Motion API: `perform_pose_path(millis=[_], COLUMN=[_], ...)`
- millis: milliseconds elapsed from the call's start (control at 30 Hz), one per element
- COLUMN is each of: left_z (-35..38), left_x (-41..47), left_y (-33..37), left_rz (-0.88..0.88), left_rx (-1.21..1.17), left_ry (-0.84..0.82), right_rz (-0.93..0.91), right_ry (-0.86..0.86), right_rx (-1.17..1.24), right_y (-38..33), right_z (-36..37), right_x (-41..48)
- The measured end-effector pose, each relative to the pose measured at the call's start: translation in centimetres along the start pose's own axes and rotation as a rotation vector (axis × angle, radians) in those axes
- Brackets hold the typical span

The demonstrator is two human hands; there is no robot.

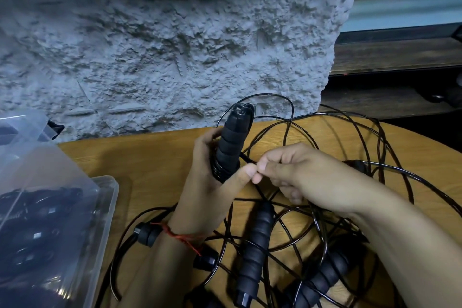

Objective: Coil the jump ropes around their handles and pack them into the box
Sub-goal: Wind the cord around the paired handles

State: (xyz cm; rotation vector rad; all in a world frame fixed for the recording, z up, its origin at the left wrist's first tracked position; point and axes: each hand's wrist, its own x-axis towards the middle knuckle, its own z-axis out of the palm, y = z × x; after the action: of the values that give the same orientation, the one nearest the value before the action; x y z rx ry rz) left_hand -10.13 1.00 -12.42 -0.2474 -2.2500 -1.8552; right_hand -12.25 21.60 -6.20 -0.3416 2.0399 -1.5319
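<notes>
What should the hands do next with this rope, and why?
Probably wrap another turn: the right hand pinches the rope beside the handles that the left hand holds upright, few coils sit at their base, and much rope lies loose on the table.

box [105, 197] left on table [155, 157], ropes [325, 207] right

**Black jump ropes on tan wood table**

Upright handle [228, 150] & lying handle [255, 245]: matte black foam w/ ribbed ring pattern. Rope [360, 137]: glossy black w/ thin pale glints. Table [140, 157]: light tan-brown, fine wood grain. Box [110, 197] at table's left edge: clear, colourless plastic; black items show thru. Thread bracelet [180, 234]: red. Wall [175, 45] beyond table's far edge: grey-white, rough pitted texture. Shelf [400, 57] past far-right corner: dark brown wood.
</notes>
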Motion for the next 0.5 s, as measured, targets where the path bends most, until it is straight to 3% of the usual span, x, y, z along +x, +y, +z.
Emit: perform_pose_path(millis=[167,333,500], left_z=[0.3,1.2,0.8], left_x=[-0.3,-0.3,0.0], left_y=[0.2,-0.3,-0.4], left_rz=[0.084,0.2,0.063], left_rx=[0.179,0.412,0.466], left_ry=[-0.045,0.013,0.15], right_rz=[0.03,0.047,0.041], right_ry=[-0.023,-0.04,-0.2], right_rx=[-0.049,-0.06,0.024], right_y=[0.1,-0.1,-0.6], right_z=[0.2,1.6,2.1], right_x=[-0.1,-0.1,-0.8])
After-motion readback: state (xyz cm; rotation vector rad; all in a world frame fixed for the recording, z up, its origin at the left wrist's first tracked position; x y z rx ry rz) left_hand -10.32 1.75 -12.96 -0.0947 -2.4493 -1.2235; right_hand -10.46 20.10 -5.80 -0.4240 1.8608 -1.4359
